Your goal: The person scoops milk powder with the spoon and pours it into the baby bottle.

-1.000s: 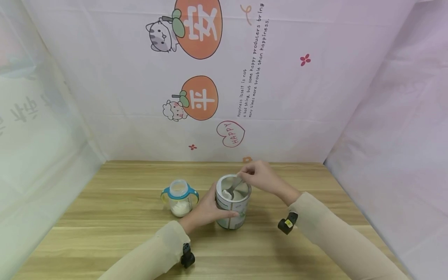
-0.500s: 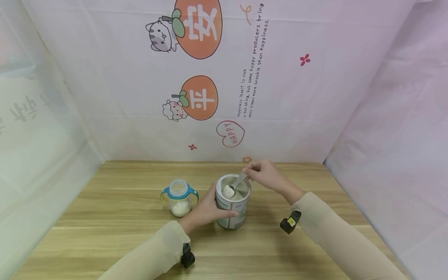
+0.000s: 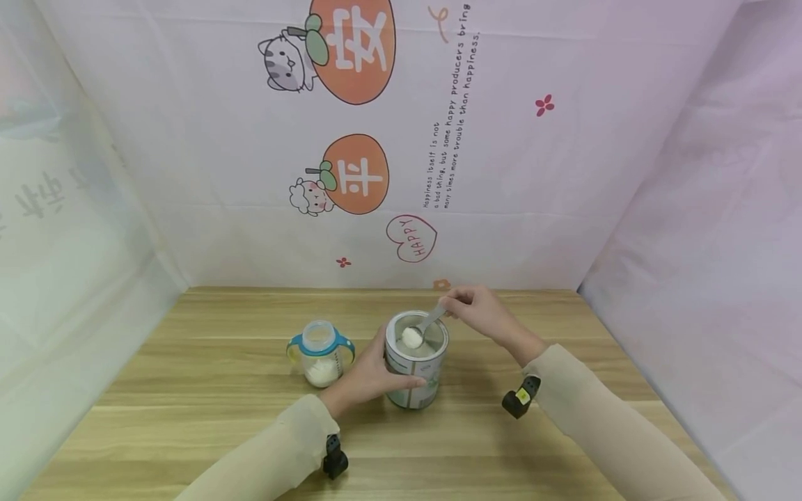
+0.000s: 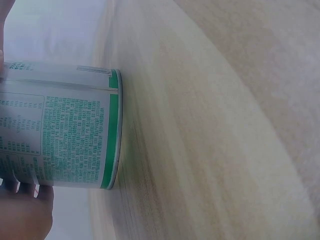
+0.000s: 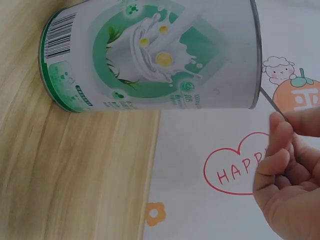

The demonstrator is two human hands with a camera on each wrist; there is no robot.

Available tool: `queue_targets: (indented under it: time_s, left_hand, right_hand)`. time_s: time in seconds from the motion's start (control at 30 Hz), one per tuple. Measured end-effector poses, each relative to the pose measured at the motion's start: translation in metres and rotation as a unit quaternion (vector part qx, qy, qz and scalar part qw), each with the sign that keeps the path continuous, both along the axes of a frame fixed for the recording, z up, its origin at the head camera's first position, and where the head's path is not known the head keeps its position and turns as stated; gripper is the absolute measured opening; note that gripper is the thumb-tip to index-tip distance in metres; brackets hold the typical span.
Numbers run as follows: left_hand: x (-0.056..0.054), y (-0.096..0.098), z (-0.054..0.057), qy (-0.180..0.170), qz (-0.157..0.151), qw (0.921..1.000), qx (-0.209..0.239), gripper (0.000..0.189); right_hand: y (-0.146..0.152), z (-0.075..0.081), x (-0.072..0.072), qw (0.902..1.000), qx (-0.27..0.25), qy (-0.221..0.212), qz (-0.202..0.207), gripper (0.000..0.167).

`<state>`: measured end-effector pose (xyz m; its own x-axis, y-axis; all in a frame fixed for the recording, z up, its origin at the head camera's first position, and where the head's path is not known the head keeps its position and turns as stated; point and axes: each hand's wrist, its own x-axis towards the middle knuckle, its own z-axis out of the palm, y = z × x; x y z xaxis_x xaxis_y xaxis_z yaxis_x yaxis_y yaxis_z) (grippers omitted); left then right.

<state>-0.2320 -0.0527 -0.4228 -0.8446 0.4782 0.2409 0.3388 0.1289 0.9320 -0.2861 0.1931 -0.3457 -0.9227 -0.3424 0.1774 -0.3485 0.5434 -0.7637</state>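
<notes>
My left hand [image 3: 370, 376] grips the side of a white and green milk powder can [image 3: 413, 386], which stands upright and uncovered on the table. In the left wrist view, fingers show at both sides of the can [image 4: 60, 125]. Between thumb and fingers my right hand [image 3: 479, 313] pinches the handle of a metal spoon [image 3: 432, 318]. The spoon's bowl, heaped with white powder [image 3: 411, 338], is within the can's mouth. From the right wrist view, the hand [image 5: 287, 175] is beside the can's rim, and only part of the spoon handle [image 5: 274, 104] shows.
Left of the can stands a lidless baby bottle [image 3: 322, 362] with a blue collar and two handles, some white powder inside. The wooden table [image 3: 207, 410] ends at a printed white cloth [image 3: 501, 229] behind; pale cloth also hangs at both sides.
My right hand has drawn back slightly to the right, lifting the spoon, and the powder heap in its bowl now shows clearly. The left hand and the can have stayed put.
</notes>
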Motion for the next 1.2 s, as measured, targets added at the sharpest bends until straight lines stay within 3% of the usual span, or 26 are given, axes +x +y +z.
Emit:
queue_targets:
  time_s: [0.13, 0.37, 0.67, 1.2]
  left_hand:
    - [0.001, 0.0, 0.003, -0.004, 0.0, 1.0, -0.004, 0.101]
    - [-0.017, 0.002, -0.026, 0.005, 0.008, 0.9999, -0.009, 0.103]
    - [-0.013, 0.002, -0.023, 0.005, 0.012, 0.9999, -0.011, 0.102]
    - [-0.014, 0.002, -0.026, -0.002, 0.02, 0.9996, -0.018, 0.103]
  right_hand:
    - [0.0, 0.002, 0.0, 1.0, -0.001, -0.004, -0.009, 0.026]
    - [0.002, 0.0, -0.002, 0.9999, -0.009, -0.004, -0.006, 0.022]
    - [0.004, -0.001, -0.002, 0.9984, -0.027, -0.038, -0.032, 0.026]
    - [0.005, 0.004, -0.004, 0.9935, -0.073, -0.082, -0.029, 0.027]
